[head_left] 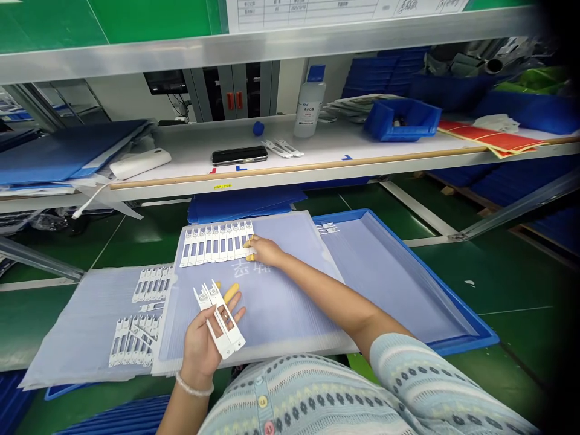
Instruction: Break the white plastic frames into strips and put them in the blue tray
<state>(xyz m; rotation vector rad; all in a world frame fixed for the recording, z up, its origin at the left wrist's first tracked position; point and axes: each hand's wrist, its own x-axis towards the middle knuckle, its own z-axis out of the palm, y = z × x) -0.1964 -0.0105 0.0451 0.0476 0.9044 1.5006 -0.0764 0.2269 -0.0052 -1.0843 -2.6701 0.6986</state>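
While the L hand (203, 344) lies palm-up, holding a white plastic frame (220, 320) across palm & fingers, the R hand (267, 251) reaches over w/ yellow finger cots (248, 243) touching the end of a row of white plastic strips (216, 243); no firm grip visible, not clenched. Row sits at approx 12 o'clock from L hand, on a translucent fluted plastic sheet (272, 302) w/ faint printed characters. R forearm (326, 299) crosses the sheet, blocks part of it. Striped knit sleeve (430, 374) fills 5 o'clock; bead bracelet (194, 385) on L wrist.

At 9 o'clock: 2nd fluted sheet (77, 338) w/ more white strips (133, 341). At 3 o'clock: blue plastic tray (430, 277), sheet overlapping it.

At 12 o'clock, beyond: white shelf (317, 166), wood-edged, carrying phone (239, 155), plastic bottle (309, 109), blue bin (402, 119), red sheets (489, 138). Floor green, glossy (453, 374).
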